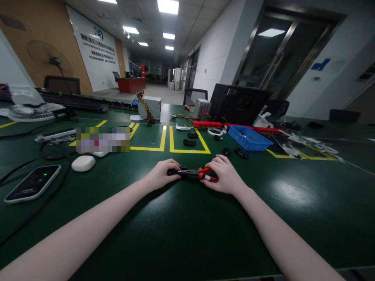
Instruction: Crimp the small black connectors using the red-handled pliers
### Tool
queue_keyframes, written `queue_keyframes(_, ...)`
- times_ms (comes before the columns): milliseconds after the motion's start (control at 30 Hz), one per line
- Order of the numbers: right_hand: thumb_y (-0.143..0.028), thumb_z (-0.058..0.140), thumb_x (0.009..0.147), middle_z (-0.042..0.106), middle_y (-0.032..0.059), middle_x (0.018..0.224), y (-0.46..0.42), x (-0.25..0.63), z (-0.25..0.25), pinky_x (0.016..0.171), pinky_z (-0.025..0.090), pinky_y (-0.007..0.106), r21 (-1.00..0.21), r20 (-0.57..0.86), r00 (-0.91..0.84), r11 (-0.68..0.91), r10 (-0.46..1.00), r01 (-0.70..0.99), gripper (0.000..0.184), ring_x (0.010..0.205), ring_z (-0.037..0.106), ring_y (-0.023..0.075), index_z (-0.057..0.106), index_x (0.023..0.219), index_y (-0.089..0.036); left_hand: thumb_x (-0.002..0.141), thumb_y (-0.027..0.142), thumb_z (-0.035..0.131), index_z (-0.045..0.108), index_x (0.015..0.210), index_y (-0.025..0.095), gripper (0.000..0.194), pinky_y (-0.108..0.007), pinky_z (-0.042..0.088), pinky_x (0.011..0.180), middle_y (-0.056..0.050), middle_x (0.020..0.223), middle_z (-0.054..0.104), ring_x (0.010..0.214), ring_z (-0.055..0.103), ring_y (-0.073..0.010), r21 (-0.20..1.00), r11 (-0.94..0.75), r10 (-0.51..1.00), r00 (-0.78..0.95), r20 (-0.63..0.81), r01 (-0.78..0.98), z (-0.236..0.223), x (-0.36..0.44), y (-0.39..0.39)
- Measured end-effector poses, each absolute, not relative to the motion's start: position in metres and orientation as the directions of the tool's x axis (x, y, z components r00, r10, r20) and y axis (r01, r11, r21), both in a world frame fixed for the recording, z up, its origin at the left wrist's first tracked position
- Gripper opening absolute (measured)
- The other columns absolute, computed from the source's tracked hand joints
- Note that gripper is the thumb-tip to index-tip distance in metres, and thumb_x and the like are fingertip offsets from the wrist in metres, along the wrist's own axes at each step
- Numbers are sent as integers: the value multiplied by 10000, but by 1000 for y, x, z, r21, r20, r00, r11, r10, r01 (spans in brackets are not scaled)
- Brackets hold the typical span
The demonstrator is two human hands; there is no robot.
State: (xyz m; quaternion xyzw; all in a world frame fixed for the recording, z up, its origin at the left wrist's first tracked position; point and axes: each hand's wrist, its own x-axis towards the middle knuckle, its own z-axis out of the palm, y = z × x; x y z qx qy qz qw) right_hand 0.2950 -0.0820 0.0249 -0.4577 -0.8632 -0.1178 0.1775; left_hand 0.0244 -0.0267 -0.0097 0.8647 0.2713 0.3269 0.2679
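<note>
Red-handled pliers (208, 178) lie across the space between my hands, with their metal jaws pointing left. My right hand (227, 175) is closed round the red handles. Pinched in the fingers of my left hand (159, 174) is a small black piece (173, 171), which looks like part of a coiled cable; its exact kind is too small to tell. The plier jaws meet this black piece just right of my left fingertips. Whether the jaws grip it, I cannot make out. Both hands are low over the green table (181, 230).
Beyond my hands lie black cable bundles (190, 143) inside yellow tape marks, and a blue tray (249, 138). A power supply box (152, 108) and a dark monitor (238, 103) stand farther back. At left are a phone (33, 183), a white case (83, 163) and loose black cables.
</note>
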Motion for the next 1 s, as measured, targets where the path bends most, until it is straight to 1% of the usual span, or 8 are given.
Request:
queue_keyframes(200,-481,643,761,628,61,829,-83,294,26,969,385,466,-26,375,-496,544,783,839,299,808,559,227,607,868,-204,814,179,686,689,969,182,155,-384,489,929,-66,1076,649,1000,613,-209,600,-741,618,656,434,301,-11,24,-26)
queue_keyframes(300,-477,643,766,633,54,816,-83,293,26,971,379,458,-37,356,-488,534,797,845,297,790,565,219,604,874,-203,820,191,684,692,972,184,153,-388,489,925,-75,1102,636,1017,604,-219,589,-744,622,649,439,314,-9,24,-28)
queue_keyframes(433,-487,629,782,642,40,804,-83,293,26,965,370,447,-46,344,-485,530,804,847,306,758,573,200,598,893,-203,889,218,603,701,958,181,125,-362,501,888,-76,1072,639,989,608,-206,593,-745,621,641,450,305,-6,25,-29)
queue_keyframes(567,-501,628,781,651,34,811,-85,293,27,788,422,376,-67,314,-455,497,833,865,313,737,561,194,593,896,-212,926,200,533,706,907,177,175,-344,508,865,-68,1017,650,946,615,-190,607,-742,622,632,463,285,-8,26,-27)
queue_keyframes(633,-510,624,782,653,32,824,-87,293,27,700,413,343,-80,287,-429,468,857,880,315,723,551,191,592,894,-217,928,205,533,706,890,176,179,-339,508,863,-65,1011,654,936,620,-187,615,-736,626,628,462,282,-9,26,-26)
queue_keyframes(700,-508,617,789,657,31,848,-88,292,27,661,402,328,-99,260,-413,449,873,888,311,706,546,184,590,899,-220,930,206,531,703,877,173,183,-333,506,863,-63,1007,657,929,624,-183,621,-733,626,632,458,277,-9,26,-25)
queue_keyframes(867,-502,612,801,660,28,882,-89,292,27,659,406,318,-122,236,-406,442,883,889,316,719,562,182,594,953,-226,930,205,526,696,884,168,179,-344,503,874,-67,1004,654,934,623,-186,630,-726,629,638,444,277,-6,26,-27)
queue_keyframes(1000,-501,620,794,660,25,891,-88,292,27,665,415,315,-114,238,-395,429,888,896,315,748,579,189,605,957,-232,891,234,586,695,960,182,139,-371,496,916,-74,1053,638,976,619,-203,643,-704,648,642,411,299,-3,25,-29)
